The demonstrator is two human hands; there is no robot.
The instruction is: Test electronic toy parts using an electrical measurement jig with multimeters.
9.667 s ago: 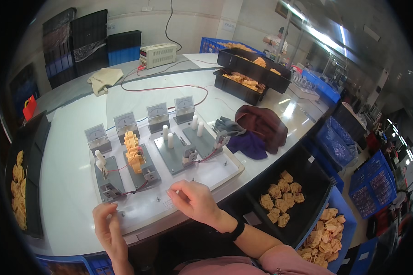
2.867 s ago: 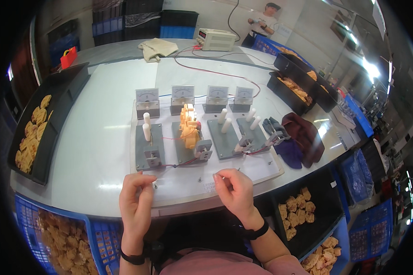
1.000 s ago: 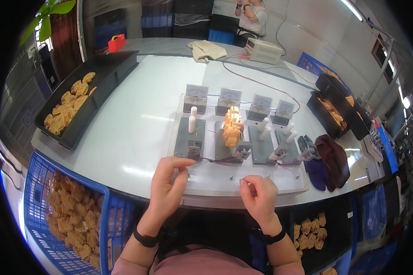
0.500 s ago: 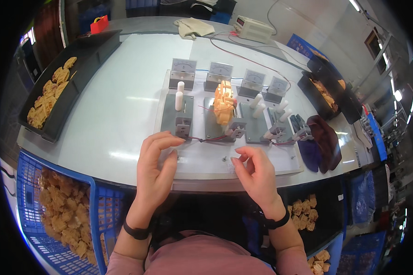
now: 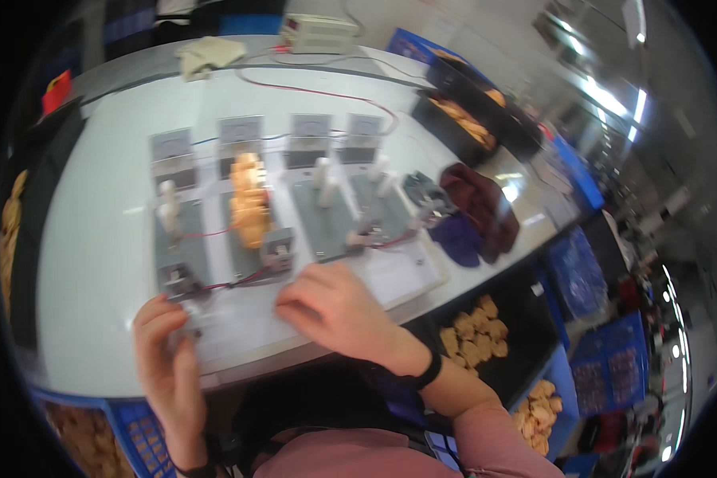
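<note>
1. The left hand (image 5: 164, 362), at lower left, is open and curved like a C, with a gap between thumb and fingers.
2. The right hand (image 5: 334, 307), just below the middle, has bent fingers close to the thumb; I cannot tell if they pinch anything.
3. The bumpy yellow plastic-looking part (image 5: 249, 209) stands left of the middle, over a flat gray plate (image 5: 237, 261).
4. Four boxy meters (image 5: 240, 131) with pale, flat faces line up behind it.
5. A soft, wrinkled dark red cloth (image 5: 494, 219) lies right of the middle.

Tabletop (image 5: 95, 239) left of the fixtures (image 5: 324, 225) gives passage; upright pegs (image 5: 321, 175) obstruct over them.
</note>
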